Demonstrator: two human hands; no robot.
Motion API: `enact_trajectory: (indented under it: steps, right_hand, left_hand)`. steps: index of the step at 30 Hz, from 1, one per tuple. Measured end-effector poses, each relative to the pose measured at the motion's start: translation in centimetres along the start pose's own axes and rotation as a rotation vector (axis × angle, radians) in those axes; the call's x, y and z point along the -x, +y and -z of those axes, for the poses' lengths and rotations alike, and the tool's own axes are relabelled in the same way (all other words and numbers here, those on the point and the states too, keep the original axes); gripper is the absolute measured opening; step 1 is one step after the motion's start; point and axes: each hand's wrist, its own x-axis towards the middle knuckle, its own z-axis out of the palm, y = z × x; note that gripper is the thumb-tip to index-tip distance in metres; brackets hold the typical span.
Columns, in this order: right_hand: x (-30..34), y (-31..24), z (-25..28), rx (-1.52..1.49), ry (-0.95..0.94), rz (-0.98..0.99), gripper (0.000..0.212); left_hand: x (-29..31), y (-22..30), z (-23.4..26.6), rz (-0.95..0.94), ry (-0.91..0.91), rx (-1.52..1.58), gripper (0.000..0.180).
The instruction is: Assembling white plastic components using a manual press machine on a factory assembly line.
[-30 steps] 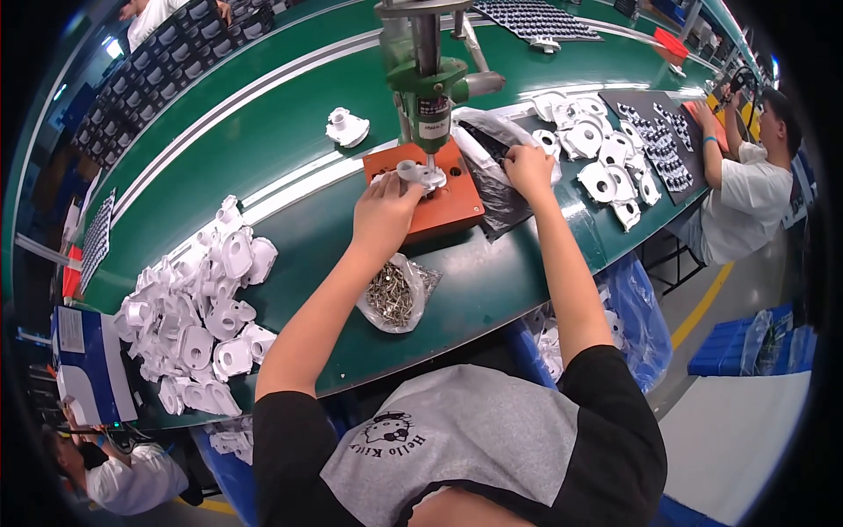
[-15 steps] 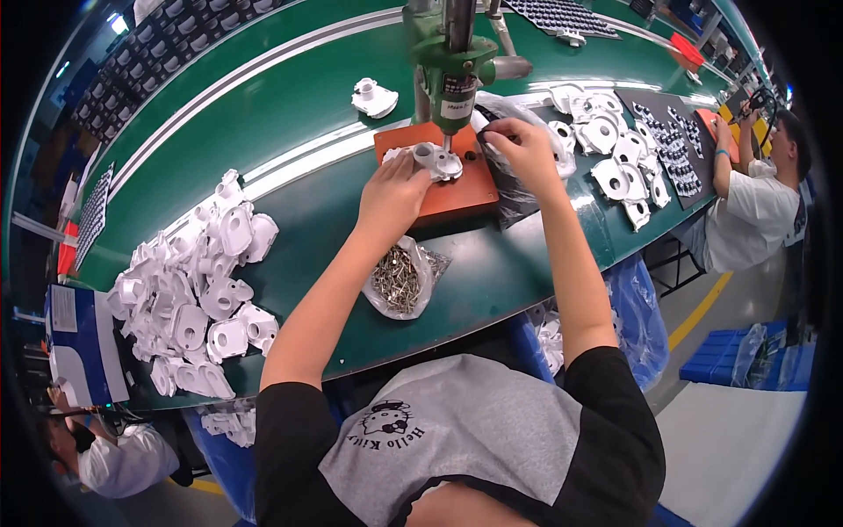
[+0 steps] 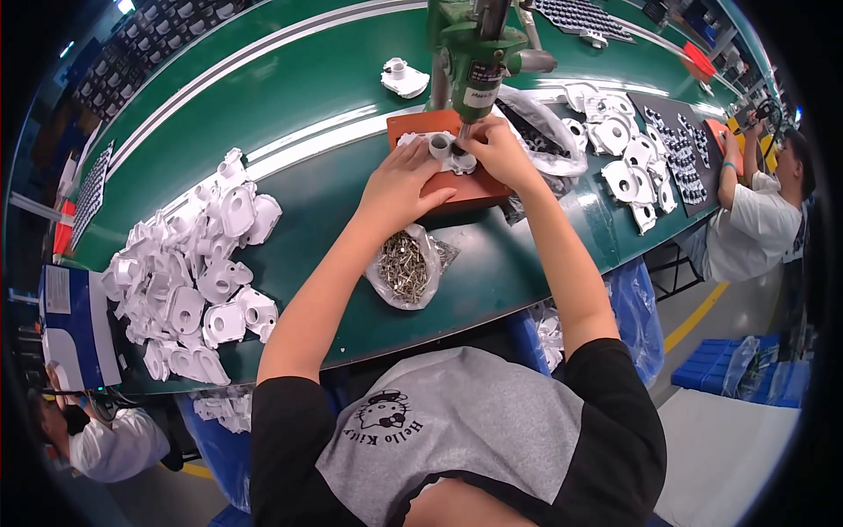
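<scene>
A white plastic housing (image 3: 439, 146) with a round tube lies on the orange fixture block (image 3: 475, 189), below the spindle of a green press (image 3: 474, 66). My left hand (image 3: 404, 186) rests its fingers along the housing's left side, thumb stretched apart over the front of the block. At the housing's right side, the fingers of my right hand (image 3: 500, 151) pinch a small black part (image 3: 457, 149) against it, close beside the spindle tip. My fingers partly hide that black part, so its exact shape does not show.
A bag of metal screws (image 3: 404, 270) sits before the block; a bag of black parts (image 3: 544, 136) lies right of it. White housings heap at left (image 3: 189, 281) and right (image 3: 628, 158). One housing (image 3: 404, 79) stands behind. Co-workers sit at right (image 3: 764, 202) and lower left (image 3: 114, 443).
My right hand has moved left and down from beside the bag to the housing, bringing the black part. My left thumb has swung away from the housing. The whole view has shifted slightly.
</scene>
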Motion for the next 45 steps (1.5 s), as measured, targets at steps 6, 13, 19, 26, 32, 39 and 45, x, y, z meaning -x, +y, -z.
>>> enact_trajectory:
  steps: [6,13,19,26,32,39,45]
  right_hand:
    - [0.7,0.8,-1.0,0.268,0.234,0.158,0.037]
    - [2.2,-1.6,-1.8,0.628,0.446,0.241,0.035]
    - [7.6,-6.9,-3.6,0.249,0.246,0.455,0.009]
    - [9.6,-7.4,-8.3,0.461,-0.129,0.546,0.011]
    - [9.7,-6.8,-8.9,0.473,-0.095,0.59,0.013]
    - [9.8,-6.8,-9.0,0.525,-0.102,0.592,0.014]
    - [9.5,-6.8,-8.9,0.472,-0.114,0.603,0.013]
  left_hand:
    - [0.5,-0.2,-0.2,-0.066,0.036,-0.062,0.054]
    - [0.7,-0.5,0.1,0.006,-0.004,-0.071,0.06]
    - [0.4,-2.0,-0.1,0.012,-0.016,0.17,0.037]
    - [-0.2,-1.2,0.1,0.084,0.011,0.069,0.02]
    - [-0.5,-0.4,0.2,0.108,0.024,0.049,0.014]
    - [-0.8,0.1,-0.7,0.125,0.043,-0.064,0.013]
    - [-0.5,0.1,-0.2,0.079,0.019,0.004,0.015]
